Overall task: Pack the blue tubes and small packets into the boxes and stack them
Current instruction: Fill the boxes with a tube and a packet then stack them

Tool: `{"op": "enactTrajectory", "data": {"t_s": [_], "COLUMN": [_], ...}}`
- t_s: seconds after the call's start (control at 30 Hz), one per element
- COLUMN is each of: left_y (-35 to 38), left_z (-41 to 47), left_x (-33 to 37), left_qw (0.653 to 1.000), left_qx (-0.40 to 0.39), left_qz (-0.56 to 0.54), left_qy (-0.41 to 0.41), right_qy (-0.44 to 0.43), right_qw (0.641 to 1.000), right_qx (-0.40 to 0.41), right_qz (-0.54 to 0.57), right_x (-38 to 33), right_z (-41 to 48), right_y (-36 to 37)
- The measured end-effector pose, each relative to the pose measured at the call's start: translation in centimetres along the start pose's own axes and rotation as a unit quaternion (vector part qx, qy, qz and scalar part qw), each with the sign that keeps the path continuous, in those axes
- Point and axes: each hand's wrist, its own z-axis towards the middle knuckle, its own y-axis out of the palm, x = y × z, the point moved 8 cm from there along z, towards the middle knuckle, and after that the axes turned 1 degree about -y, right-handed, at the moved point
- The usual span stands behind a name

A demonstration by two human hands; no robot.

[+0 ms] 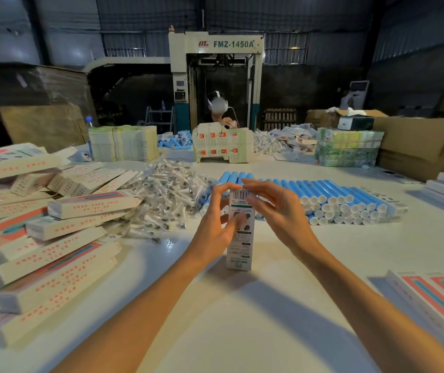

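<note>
Forearms reach over the bench [242,332] to one box [239,246] standing on end. The left hand [215,227] grips its side, thumb across the front, and the right hand [277,208], fingers loosely extended, touches the top end (probably closing the flap). The heaped boxes [62,238] at left look packed but not yet stacked. Many blue tubes [336,195] and packets [167,189] remain, so plenty is left.

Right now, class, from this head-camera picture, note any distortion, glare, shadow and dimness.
Head view: the wide lens tilts the dim far walls; glare glints on the table left of the box; the forearms throw shadows on it.
</note>
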Motion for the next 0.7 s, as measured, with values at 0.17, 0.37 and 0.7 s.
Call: {"op": "enactTrajectory", "data": {"t_s": [0.17, 0.37, 0.7], "left_y": [-0.6, -0.7, 2.7], "left_z": [-0.1, -0.4, -1.9], "left_x": [-1.1, -2.4, -1.4], "left_qw": [0.994, 0.982, 0.995], "left_qx": [0.029, 0.047, -0.045], "left_qz": [-0.085, -0.153, 0.061], "left_qy": [-0.057, -0.102, -0.070], "right_qy": [0.145, 0.264, 0.225], "right_qw": [0.974, 0.940, 0.971], "right_qx": [0.013, -0.110, -0.019], "right_qz": [0.173, 0.184, -0.077], "right_x": [2.8, 4.0, -0.9], "right_z": [-2.2, -4.6, -5.9], "right_y": [1.6, 4.8, -3.4]}}
